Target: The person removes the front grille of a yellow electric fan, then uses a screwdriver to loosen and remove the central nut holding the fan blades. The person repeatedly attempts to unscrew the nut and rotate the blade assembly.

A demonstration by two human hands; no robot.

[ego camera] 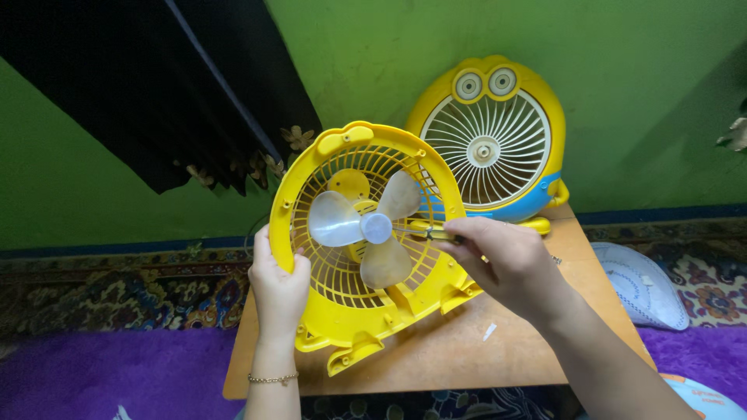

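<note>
The left hand [278,280] has its fingers closed around the rim of a yellow fan housing [366,241], held tilted over the wooden table [467,350] (a translucent three-blade propeller [372,227] sits inside it). The right hand [502,260] pinches a screwdriver [432,232] pointed at the propeller hub; a second yellow fan [490,140] stands behind

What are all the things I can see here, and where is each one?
Fan housing: one, yellow, open grille, held upright on the table.
Fan blade: one, three translucent whitish lobes, at the housing's middle.
Screwdriver: one, yellow handle, tip pointing at the blade hub.
Front cover: one, yellow and blue with cream grille and two round eyes, leaning against the green wall.
Table: one, brown wood, low.
Curtain: one, black, upper left.
Carpet: purple and patterned, around the table.
Bracelet: one, gold, left wrist.
Left hand: grips the housing's rim.
Right hand: holds the screwdriver.
</note>
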